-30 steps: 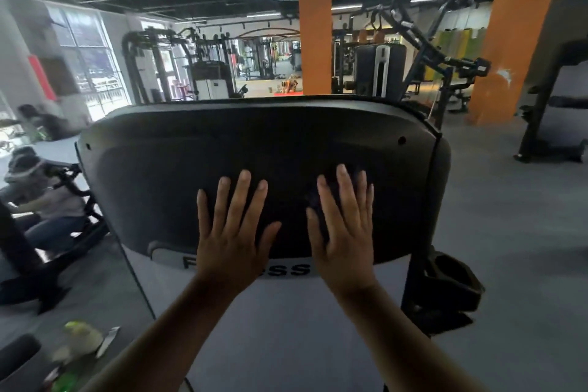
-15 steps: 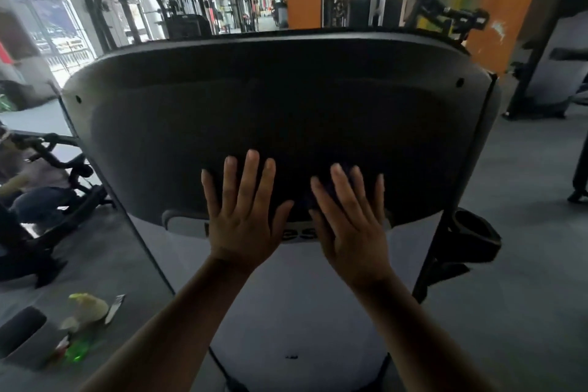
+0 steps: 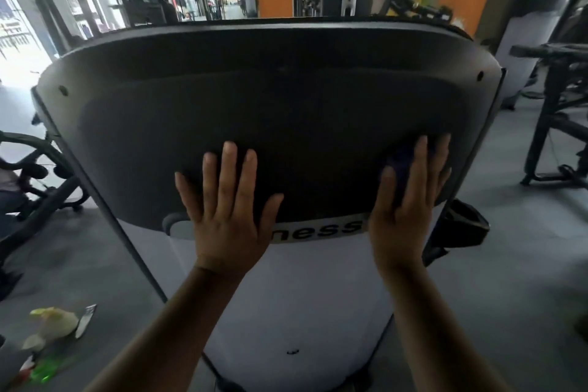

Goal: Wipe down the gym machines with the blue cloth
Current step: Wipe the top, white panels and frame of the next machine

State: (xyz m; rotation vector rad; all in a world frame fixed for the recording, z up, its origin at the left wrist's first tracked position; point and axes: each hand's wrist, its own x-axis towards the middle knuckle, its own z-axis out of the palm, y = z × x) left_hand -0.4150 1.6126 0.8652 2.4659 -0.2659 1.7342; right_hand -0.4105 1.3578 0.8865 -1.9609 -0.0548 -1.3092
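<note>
Plainly a Rigid Shell and a Limp Rag

Largest in view was the gym machine's wide, dark grey moulded plastic shroud (image 3: 286, 99), a curved hard shell tilted toward the camera. It sat above a pale grey rounded lower housing (image 3: 302, 302). Both looked fixed and stiff. Neither seemed likely to give under pressure, so a wiping hand could probably lean on them freely. The matte dark surface would likely drag at fabric rather than let it glide.

Next came the hands. The left hand (image 3: 227, 216) lay flat on the shroud's lower middle, fingers straight and spread, holding nothing. Its heel covered part of the pale lettered strip (image 3: 318, 231) at the seam. The right hand (image 3: 407, 210) lay well apart from it, near the shroud's lower right corner. Its fingers were likewise extended rather than curled, and it pressed down.

Smallest was the dark blue cloth (image 3: 401, 167), trapped between that right palm and the shroud. Only slivers showed between the fingers, so its full shape could not be told. It looked thin, soft and light, and apt to bunch or slip out if pushed by fingertips alone. The soundest hold appeared to be a flat palm with spread fingers over its middle. A pinch at a folded edge would suit lifting it to another surface.
</note>
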